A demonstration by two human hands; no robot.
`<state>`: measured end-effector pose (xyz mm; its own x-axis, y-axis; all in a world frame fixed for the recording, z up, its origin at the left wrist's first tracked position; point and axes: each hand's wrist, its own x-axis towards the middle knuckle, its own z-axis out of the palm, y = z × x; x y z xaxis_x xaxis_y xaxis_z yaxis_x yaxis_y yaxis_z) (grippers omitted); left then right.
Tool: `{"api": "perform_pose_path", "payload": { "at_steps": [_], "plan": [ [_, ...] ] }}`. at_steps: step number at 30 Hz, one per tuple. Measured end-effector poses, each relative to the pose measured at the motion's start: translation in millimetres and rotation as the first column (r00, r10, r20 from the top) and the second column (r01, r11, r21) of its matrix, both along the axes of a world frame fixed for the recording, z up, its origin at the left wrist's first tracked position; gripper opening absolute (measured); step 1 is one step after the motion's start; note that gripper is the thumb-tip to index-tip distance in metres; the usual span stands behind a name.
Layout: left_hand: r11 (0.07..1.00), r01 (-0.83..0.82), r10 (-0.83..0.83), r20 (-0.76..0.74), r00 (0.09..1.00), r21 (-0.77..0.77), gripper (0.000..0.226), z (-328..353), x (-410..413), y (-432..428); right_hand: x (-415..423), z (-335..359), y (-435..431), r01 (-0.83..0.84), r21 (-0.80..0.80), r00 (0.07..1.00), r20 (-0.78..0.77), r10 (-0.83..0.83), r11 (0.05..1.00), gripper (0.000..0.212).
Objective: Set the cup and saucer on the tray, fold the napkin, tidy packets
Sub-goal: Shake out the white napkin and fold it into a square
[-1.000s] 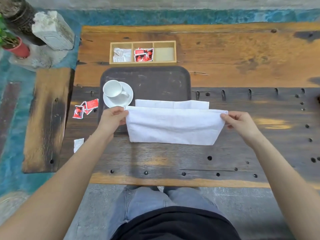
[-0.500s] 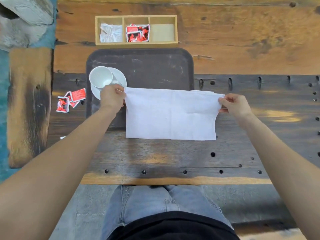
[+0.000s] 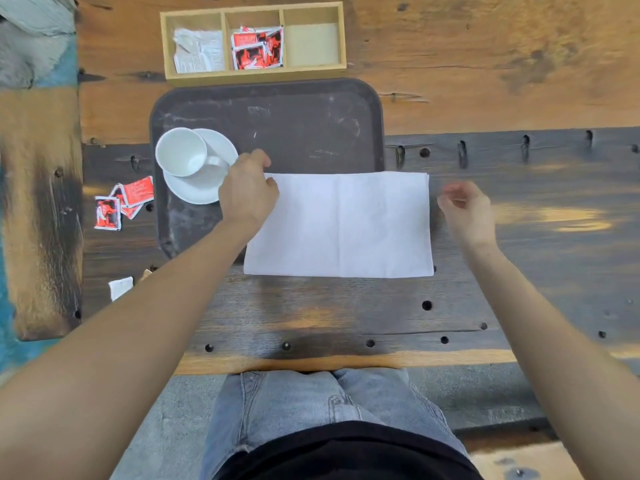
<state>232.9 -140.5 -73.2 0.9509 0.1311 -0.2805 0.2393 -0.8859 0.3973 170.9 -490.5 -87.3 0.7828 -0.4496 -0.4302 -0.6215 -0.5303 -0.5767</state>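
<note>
One folded white napkin (image 3: 341, 225) lying flat across the near edge of one dark tray (image 3: 294, 116), one cup (image 3: 181, 152) on one saucer (image 3: 204, 181) at the tray's left, left hand (image 3: 247, 192) resting on the napkin's left corner, grip loose, right hand (image 3: 465, 211) just right of the napkin, fingers apart, holding nothing, about three red packets (image 3: 123, 202) on the surface left of the tray, one three-compartment wooden box (image 3: 252, 39) beyond the tray.

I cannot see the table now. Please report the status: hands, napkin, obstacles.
Left hand on napkin corner, right hand open beside it. Napkin folded flat. Loose red packets left of tray.
</note>
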Motion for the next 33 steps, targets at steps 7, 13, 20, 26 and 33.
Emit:
{"api": "perform_pose_path", "payload": {
  "at_steps": [7, 13, 20, 26, 33],
  "plan": [
    [0.924, 0.320, -0.355, -0.158, 0.921, -0.212, 0.029, -26.7, 22.8, -57.4, -85.2, 14.2, 100.0, 0.445, 0.568, 0.886, -0.393, -0.246, 0.693, 0.010],
    [0.885, 0.395, -0.455, -0.276, 0.847, -0.245, 0.044, -43.9, 28.1, -91.7, -119.0, -2.6, 148.8, 0.791, 0.593, 0.610, -0.747, -0.265, 0.151, 0.030],
    [0.901, 0.420, -0.434, -0.296, 0.851, -0.111, 0.032, -46.5, 34.4, -103.6, -107.5, -13.5, 168.5, 0.835, 0.547, 0.483, -0.778, -0.402, -0.056, 0.037],
    [0.921, 0.361, -0.390, -0.324, 0.862, -0.148, 0.021, -37.1, 33.4, -99.5, -106.1, -10.7, 172.5, 0.836, 0.548, 0.481, -0.742, -0.467, -0.010, 0.029],
    [0.911, 0.051, -0.223, -0.383, 0.897, -0.410, 0.024, -6.8, 37.6, -79.3, -103.3, 4.9, 139.8, 0.746, 0.666, 0.574, -0.627, -0.527, 0.020, 0.018]
  ]
}}
